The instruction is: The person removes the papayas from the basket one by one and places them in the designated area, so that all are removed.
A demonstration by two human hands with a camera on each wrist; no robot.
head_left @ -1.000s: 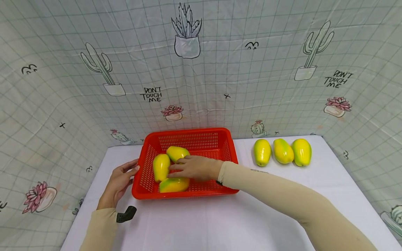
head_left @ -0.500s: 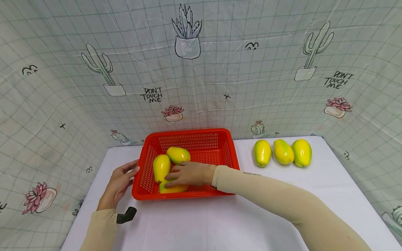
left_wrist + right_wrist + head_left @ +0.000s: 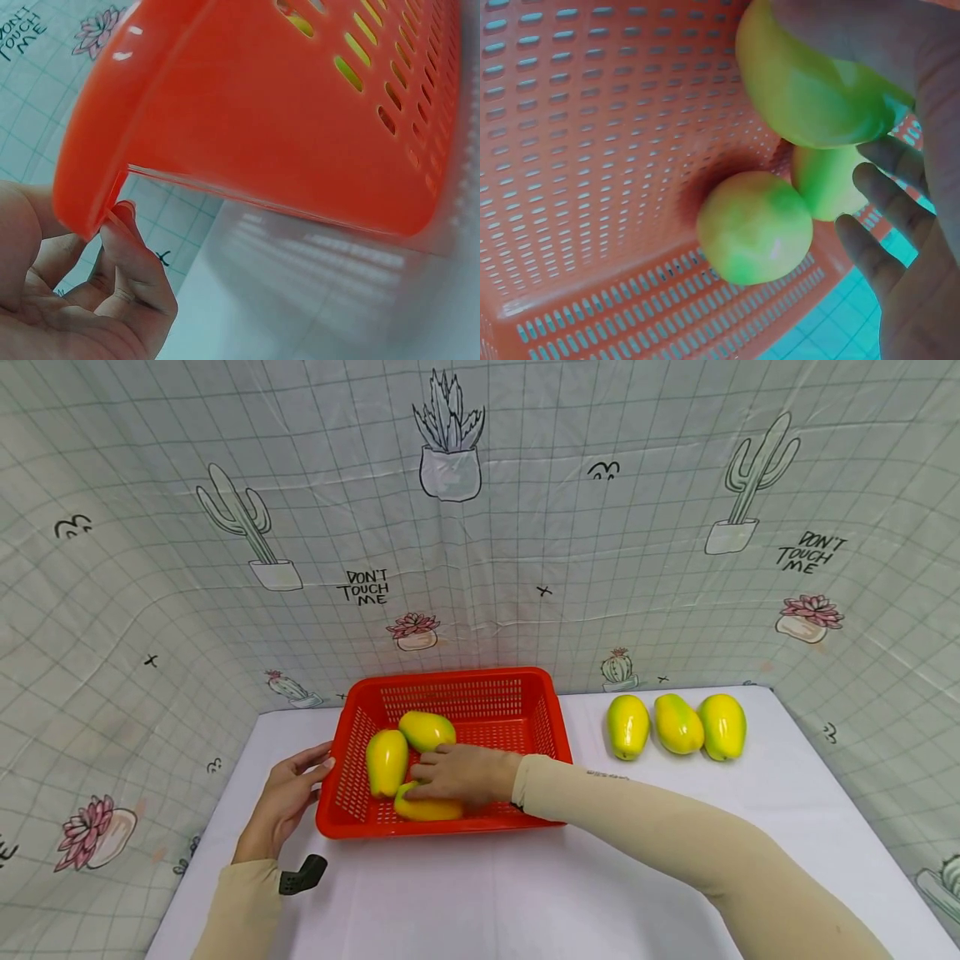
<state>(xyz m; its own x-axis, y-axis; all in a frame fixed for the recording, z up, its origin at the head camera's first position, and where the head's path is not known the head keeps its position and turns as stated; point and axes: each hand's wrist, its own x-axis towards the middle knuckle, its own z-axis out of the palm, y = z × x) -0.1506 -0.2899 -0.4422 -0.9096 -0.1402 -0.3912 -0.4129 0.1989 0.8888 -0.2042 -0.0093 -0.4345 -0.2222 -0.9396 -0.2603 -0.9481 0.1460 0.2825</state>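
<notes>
In the head view a red plastic basket (image 3: 457,829) with slotted walls stands on the table. My left hand (image 3: 287,793) pinches its left rim between thumb and fingers, which the left wrist view shows from below. Inside the basket, my right hand (image 3: 471,772) holds a yellow-green mango (image 3: 426,810) near the front wall, the thumb across one side and the fingers along the other. Two more mangoes lie in the left part of the basket: one upright along the left wall (image 3: 387,763), one behind it (image 3: 427,732). The palm hides part of the held mango.
Right of the basket, a row of three mangoes lies on the white table (image 3: 517,893): a left mango (image 3: 627,727), a middle mango (image 3: 678,724) and a right mango (image 3: 723,727). A grid-patterned cloth (image 3: 510,543) with cactus drawings rises behind and at both sides.
My right hand has moved down to the front mango, taken hold of it and shifted it slightly to the right. The left hand stays at the rim.
</notes>
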